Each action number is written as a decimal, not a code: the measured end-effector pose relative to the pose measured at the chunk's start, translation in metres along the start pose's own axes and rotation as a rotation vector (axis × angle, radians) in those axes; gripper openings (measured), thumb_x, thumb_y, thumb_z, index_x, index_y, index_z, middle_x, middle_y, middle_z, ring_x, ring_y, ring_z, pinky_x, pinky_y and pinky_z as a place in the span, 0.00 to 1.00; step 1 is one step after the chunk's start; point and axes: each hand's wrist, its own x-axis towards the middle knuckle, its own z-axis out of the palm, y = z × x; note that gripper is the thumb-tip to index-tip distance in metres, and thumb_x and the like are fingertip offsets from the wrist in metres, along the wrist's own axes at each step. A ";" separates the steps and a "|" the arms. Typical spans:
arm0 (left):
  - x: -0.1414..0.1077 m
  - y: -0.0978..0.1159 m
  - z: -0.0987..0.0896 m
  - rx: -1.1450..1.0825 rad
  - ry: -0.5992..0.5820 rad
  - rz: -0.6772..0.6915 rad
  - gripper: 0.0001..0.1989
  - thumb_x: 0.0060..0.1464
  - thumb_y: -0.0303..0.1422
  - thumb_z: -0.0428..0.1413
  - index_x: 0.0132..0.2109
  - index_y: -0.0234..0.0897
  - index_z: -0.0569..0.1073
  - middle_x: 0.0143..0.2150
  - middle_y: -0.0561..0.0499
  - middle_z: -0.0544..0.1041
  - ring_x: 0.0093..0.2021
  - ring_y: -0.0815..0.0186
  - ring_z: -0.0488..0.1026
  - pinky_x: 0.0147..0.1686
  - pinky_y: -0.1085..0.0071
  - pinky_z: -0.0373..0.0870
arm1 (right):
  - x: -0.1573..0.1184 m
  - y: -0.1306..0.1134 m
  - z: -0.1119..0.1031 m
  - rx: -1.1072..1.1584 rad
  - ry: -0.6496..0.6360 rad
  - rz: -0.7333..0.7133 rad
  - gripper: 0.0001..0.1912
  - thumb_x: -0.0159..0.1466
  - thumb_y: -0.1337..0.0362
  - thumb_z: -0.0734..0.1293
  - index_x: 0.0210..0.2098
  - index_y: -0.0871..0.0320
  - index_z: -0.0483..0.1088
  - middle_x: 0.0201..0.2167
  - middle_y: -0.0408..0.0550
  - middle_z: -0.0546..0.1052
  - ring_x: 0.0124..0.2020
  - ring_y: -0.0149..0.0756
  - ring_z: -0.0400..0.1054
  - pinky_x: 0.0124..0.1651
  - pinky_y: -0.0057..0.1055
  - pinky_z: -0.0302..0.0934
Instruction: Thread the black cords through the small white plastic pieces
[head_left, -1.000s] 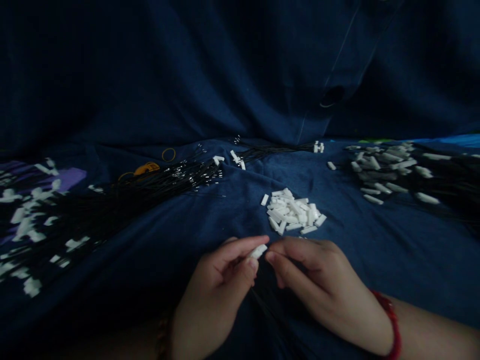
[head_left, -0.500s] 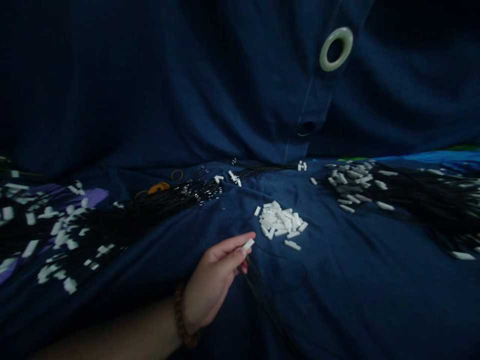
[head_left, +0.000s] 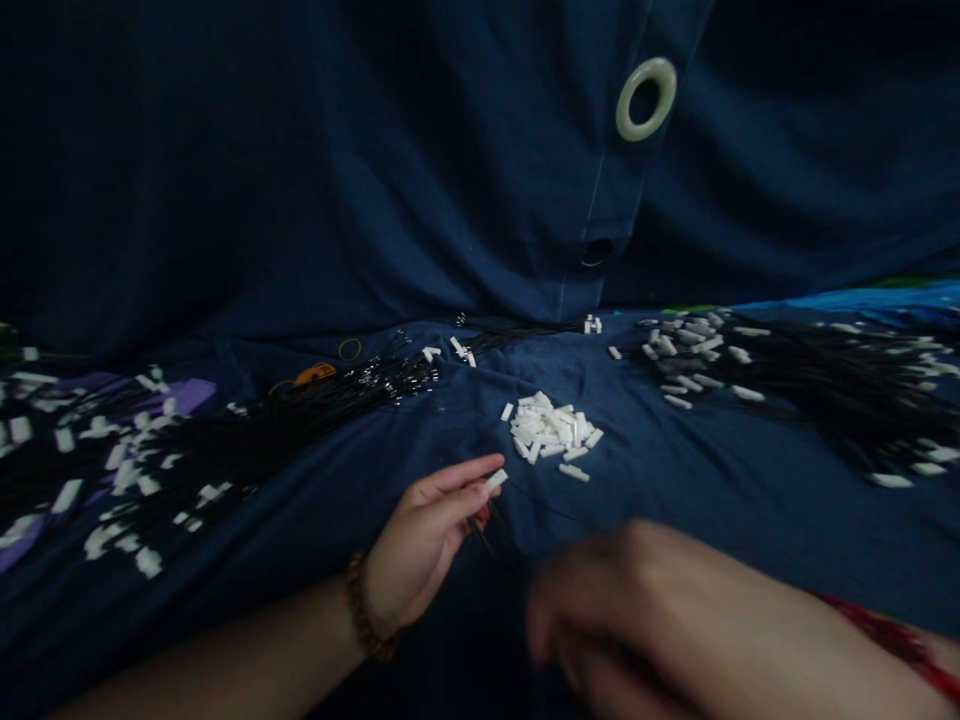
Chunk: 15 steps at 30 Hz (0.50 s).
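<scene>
Pinching a white plastic piece (head_left: 495, 481) in the left hand (head_left: 424, 535), grip clamped at the fingertips, long axis tilted up-right toward the white pile (head_left: 551, 430). Right hand (head_left: 622, 620) sits farther off, lower right; blurred, so grip state unclear.

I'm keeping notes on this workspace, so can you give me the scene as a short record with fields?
Left hand: pinches a white plastic piece
Right hand: blurred, grip unclear
Nearest pile: loose white pieces
Rest: black cord bundles on both sides, on dark blue cloth
</scene>
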 end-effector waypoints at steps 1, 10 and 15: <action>0.000 0.000 0.000 -0.001 -0.008 -0.003 0.14 0.47 0.26 0.56 0.44 0.34 0.74 0.34 0.47 0.75 0.33 0.70 0.65 0.35 0.75 0.59 | 0.007 0.002 -0.001 0.035 0.026 0.026 0.05 0.58 0.70 0.61 0.32 0.57 0.68 0.28 0.40 0.72 0.26 0.25 0.65 0.29 0.21 0.56; -0.001 0.002 0.003 -0.040 -0.004 -0.026 0.13 0.47 0.26 0.56 0.43 0.35 0.74 0.32 0.49 0.75 0.32 0.71 0.66 0.36 0.73 0.59 | 0.037 0.022 0.019 0.189 0.071 0.087 0.09 0.60 0.69 0.58 0.29 0.56 0.69 0.25 0.39 0.71 0.24 0.25 0.63 0.27 0.21 0.51; 0.000 0.001 0.003 -0.031 0.021 -0.031 0.12 0.47 0.27 0.57 0.42 0.35 0.75 0.32 0.49 0.74 0.32 0.71 0.65 0.36 0.73 0.58 | 0.037 0.023 0.020 0.226 0.070 0.111 0.09 0.59 0.71 0.58 0.31 0.57 0.69 0.24 0.40 0.71 0.23 0.26 0.62 0.28 0.22 0.51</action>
